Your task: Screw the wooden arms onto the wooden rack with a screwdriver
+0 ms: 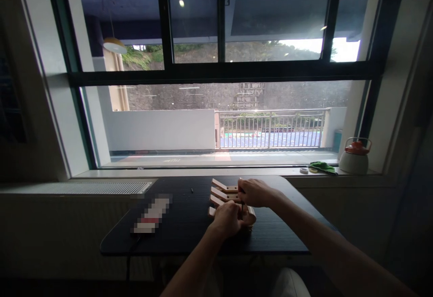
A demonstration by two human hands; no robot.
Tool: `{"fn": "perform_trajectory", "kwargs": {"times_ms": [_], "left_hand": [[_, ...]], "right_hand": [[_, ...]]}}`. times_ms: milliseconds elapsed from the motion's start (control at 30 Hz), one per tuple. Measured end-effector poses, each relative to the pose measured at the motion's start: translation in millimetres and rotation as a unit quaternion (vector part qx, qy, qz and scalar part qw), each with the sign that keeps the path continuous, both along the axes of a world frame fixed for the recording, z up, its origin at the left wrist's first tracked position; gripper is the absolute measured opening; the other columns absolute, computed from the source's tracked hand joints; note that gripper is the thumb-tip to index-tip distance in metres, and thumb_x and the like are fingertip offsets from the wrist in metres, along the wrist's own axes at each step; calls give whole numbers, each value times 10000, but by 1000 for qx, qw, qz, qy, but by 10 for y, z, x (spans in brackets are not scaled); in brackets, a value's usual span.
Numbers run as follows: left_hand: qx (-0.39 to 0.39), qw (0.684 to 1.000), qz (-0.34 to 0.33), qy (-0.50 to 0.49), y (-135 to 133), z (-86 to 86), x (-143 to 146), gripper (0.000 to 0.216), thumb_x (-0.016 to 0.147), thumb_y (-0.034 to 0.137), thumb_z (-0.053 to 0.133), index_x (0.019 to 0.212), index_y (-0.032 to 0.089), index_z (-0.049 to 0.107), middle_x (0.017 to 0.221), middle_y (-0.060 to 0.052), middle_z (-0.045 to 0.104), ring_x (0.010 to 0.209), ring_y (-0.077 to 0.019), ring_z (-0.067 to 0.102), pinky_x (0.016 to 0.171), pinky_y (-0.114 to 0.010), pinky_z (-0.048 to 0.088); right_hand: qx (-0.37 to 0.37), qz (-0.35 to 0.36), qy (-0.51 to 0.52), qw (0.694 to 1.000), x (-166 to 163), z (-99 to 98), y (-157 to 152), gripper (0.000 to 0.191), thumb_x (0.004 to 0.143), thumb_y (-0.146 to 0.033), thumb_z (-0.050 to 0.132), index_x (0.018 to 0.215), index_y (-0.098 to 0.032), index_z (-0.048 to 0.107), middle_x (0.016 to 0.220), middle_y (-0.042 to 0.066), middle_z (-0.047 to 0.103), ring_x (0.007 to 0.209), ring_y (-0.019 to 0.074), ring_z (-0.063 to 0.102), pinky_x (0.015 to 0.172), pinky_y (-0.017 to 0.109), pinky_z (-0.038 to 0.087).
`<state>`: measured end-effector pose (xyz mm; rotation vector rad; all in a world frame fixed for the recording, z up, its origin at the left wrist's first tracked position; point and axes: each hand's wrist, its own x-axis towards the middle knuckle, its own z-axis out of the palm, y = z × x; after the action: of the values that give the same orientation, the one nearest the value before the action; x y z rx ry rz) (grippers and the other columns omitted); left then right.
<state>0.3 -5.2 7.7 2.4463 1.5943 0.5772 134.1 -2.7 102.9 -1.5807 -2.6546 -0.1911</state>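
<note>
A small wooden piece with several angled slats (219, 193) lies on the black table in front of me. Dark round spots, like holes or screw heads, mark the slats near their bend. My right hand (253, 192) is closed above the piece, around a thin dark-shafted tool (242, 208) that points down at the wood; its handle is hidden in the fingers. Bent over the nearer slats, my left hand (228, 219) grips the wooden piece close to the tool's lower end. Its fingertips are partly hidden, as is the tool's tip.
The black table (182, 225) stands against the window sill. A blurred-out pale object (152, 215) with a cable lies at its left. A tiny dark item (192, 190), perhaps a screw, lies farther back. A kettle-like jug (354, 159) and a green cloth (323, 167) sit on the sill.
</note>
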Motion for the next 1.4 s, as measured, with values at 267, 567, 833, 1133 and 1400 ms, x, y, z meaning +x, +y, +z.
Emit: {"fn": "perform_trajectory", "kwargs": {"times_ms": [267,567,833,1133,1400], "left_hand": [[-8,1000,5,-16,37,-48,-5,193,694,375,665,788,212,707,907,-27,666,788,-196,613,641,-262,375],[1,1000,10,1,10,-23,4,187,700,358,647,766,191,697,880,-43,671,781,-198,615,642,-262,379],[-7,1000,13,-3,-3,-6,9,161,698,324,647,771,191,701,880,-32,681,767,-192,617,611,-260,361],[-11,1000,17,8,-9,3,17,146,695,304,662,786,194,694,865,-27,666,786,-192,611,625,-257,355],[-11,1000,26,-2,-38,7,20,163,714,323,649,802,193,692,875,-31,665,766,-183,612,614,-255,356]], "right_hand": [[-23,41,-22,999,88,188,-38,255,755,-285,590,994,-228,659,907,61,707,806,214,642,593,253,364],[-25,31,-18,999,49,106,-27,260,835,-304,507,999,-169,656,903,106,705,792,211,642,584,256,362],[-5,39,-32,999,-11,216,-101,268,790,-290,559,1026,-223,666,928,83,710,829,225,647,612,261,376],[-17,45,-13,999,40,139,-33,227,824,-264,527,991,-206,669,943,78,707,846,204,637,628,250,373],[-21,39,-20,999,70,221,-48,320,765,-274,585,1071,-221,662,978,82,708,842,224,640,613,259,382]]}}
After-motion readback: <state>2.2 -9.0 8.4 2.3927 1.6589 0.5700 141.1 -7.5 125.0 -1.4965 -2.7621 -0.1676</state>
